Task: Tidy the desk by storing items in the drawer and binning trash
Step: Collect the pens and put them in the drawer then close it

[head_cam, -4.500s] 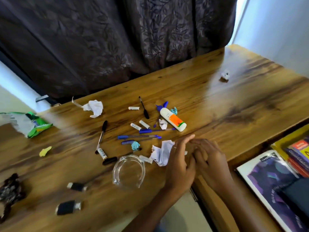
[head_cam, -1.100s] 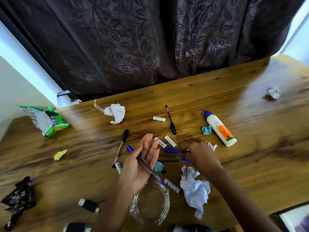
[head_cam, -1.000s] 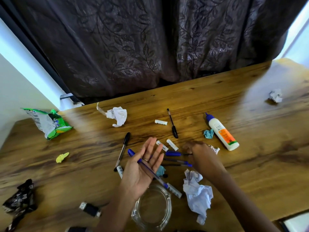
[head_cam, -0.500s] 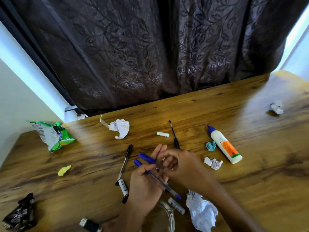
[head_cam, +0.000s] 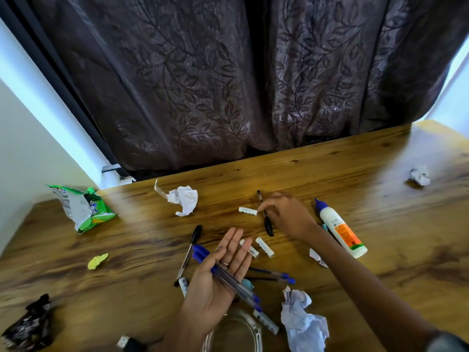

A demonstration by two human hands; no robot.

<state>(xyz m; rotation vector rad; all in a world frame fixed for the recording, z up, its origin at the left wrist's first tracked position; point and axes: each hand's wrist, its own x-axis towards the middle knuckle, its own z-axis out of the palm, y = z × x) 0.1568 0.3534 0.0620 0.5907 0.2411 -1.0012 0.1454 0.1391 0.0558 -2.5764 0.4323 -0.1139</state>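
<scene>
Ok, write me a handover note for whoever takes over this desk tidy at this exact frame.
Left hand: palm up, fingers straight, two blue-capped clear pens lying across it.
Right hand: reaching over the thin black pen, fingertips by the small white battery; grip unclear.
On the wooden desk: two more blue pens, a black-capped pen, white batteries, the white glue bottle with orange label.
Trash not binned: crumpled white paper, green snack wrapper, yellow scrap.
Left: gather the stationery, store it, bin the trash. No drawer or bin in view.
</scene>
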